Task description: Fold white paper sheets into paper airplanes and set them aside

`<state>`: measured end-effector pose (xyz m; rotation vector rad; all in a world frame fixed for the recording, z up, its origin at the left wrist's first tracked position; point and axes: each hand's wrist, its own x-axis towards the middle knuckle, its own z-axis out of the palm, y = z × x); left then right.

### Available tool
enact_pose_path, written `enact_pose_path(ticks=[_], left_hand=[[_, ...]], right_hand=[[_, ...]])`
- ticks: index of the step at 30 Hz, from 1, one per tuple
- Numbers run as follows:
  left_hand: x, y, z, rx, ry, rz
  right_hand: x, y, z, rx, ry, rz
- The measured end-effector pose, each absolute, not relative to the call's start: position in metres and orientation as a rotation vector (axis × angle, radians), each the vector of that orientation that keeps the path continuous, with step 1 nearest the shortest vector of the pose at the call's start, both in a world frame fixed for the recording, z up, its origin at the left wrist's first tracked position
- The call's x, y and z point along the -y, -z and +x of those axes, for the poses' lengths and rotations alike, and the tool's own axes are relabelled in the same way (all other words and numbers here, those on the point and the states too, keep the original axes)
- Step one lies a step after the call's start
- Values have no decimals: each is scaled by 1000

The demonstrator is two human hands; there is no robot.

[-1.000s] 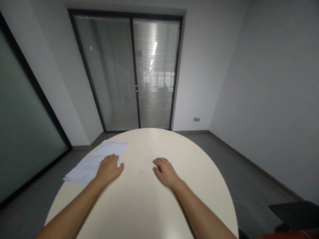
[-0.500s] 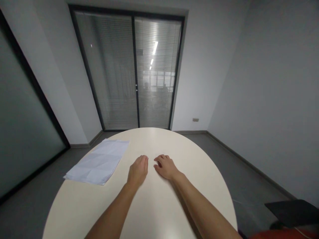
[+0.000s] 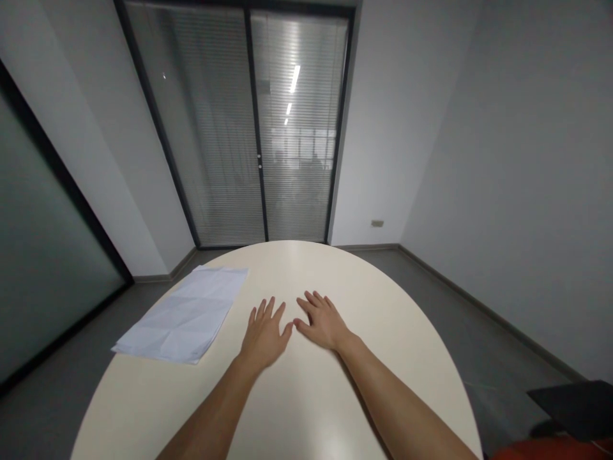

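Palm down over the middle of the pale table (image 3: 306, 396), my left hand (image 3: 264, 335) has its fingers spread and holds nothing. Beside it on the right is my right hand (image 3: 322, 322), also palm down with fingers apart and nothing in them. The two thumb tips are very near each other, almost touching. To the left of my left hand, a stack of creased white paper sheets (image 3: 186, 316) lies near the table's left edge; neither hand touches it.
Beyond the table stands a dark-framed glass door (image 3: 261, 191) with blinds. A frosted glass panel (image 3: 43, 255) is at the left. At the lower right are a flat black object (image 3: 575, 406) and something red (image 3: 541, 448). A small socket plate (image 3: 377, 223) sits low on the wall.
My left hand has turned from fingers held together on edge to palm down and spread. My right hand has flattened and its fingers have opened wider. The view has tilted slightly downward.
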<state>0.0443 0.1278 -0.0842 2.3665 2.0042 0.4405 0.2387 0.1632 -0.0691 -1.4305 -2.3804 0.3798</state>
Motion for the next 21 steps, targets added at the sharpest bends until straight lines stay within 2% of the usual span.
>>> enact_pose_path(ticks=[21], left_hand=[[-125,80,44,-2037,-346,2367]], right_hand=[[-160,66,239,2442,-405,-1461]])
